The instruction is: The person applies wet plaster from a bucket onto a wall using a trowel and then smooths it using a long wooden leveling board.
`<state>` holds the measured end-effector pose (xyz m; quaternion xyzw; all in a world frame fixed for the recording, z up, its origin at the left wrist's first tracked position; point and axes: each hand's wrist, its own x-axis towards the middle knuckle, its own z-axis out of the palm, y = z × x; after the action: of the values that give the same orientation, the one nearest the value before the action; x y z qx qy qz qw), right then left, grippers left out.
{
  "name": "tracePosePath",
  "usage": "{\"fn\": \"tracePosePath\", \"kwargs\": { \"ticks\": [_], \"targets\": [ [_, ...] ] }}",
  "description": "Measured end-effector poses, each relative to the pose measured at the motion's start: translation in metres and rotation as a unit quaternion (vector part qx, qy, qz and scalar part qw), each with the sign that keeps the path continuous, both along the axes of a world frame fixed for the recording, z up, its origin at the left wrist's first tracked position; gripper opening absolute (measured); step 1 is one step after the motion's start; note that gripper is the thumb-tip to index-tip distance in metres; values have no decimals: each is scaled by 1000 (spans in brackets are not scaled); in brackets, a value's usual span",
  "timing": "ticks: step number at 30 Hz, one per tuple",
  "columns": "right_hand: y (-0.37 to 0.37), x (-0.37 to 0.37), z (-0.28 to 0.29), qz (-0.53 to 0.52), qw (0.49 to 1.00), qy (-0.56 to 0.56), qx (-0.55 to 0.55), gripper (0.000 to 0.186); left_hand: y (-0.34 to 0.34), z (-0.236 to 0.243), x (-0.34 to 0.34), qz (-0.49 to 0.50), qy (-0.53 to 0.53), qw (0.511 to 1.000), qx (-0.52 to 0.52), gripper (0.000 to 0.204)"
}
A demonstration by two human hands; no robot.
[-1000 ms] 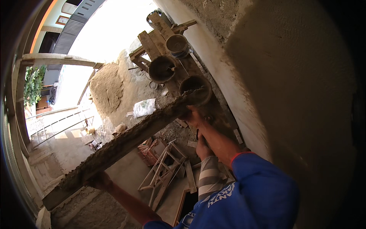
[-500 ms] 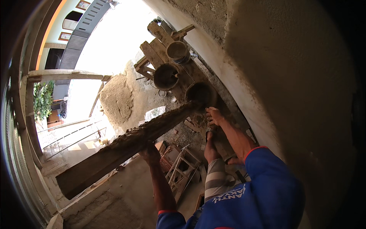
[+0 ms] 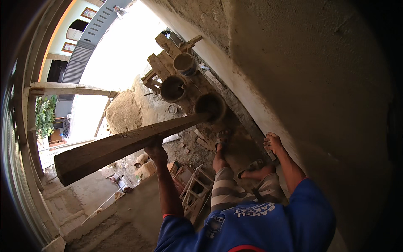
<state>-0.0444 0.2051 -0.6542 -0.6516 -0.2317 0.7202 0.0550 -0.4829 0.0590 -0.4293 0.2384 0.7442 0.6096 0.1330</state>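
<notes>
My left hand [image 3: 156, 152] is closed around the lower edge of a long wooden board [image 3: 126, 145], about midway along it. The board slants across from the lower left. Its far end rests at or just over the rim of the nearest bucket [image 3: 224, 110]; contact there is hard to tell. A thin grey-brown film coats the board's upper face. Out to the right, my right hand [image 3: 274, 143] is off the board, near the foot of the plastered wall [image 3: 319, 96]. Its fingers are curled, and whatever they may hold is hidden.
Two more buckets, a middle one [image 3: 163, 89] and a farther one [image 3: 184, 55], stand on planks beyond. A sand heap [image 3: 124, 111] lies to the left. Below are a wooden frame [image 3: 195, 189] and broken bricks. My sandalled feet stand on a dirty plank close to the wall.
My right hand has moved from the board's far end rightward to near the wall. The thick mortar along the board's top is gone. The board sits slightly higher and further left in view.
</notes>
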Motion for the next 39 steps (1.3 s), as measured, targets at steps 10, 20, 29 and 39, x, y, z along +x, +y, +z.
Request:
{"fn": "tracePosePath", "kwargs": {
  "ticks": [10, 20, 29, 39],
  "targets": [
    [-66, -14, 48, -9, 996, 88, 16, 51, -31, 185, 32, -86, 137, 979, 123, 49],
    [-151, 33, 79, -404, 819, 349, -211, 103, -10, 211, 146, -188, -19, 973, 131, 47],
    [-230, 197, 75, -565, 764, 169, 262, 50, 39, 128, 191, -261, 304, 910, -109, 34],
    [-151, 222, 110, -305, 814, -345, 354, 41, 241, -119, 196, -492, 251, 809, -199, 53]
  ]
}}
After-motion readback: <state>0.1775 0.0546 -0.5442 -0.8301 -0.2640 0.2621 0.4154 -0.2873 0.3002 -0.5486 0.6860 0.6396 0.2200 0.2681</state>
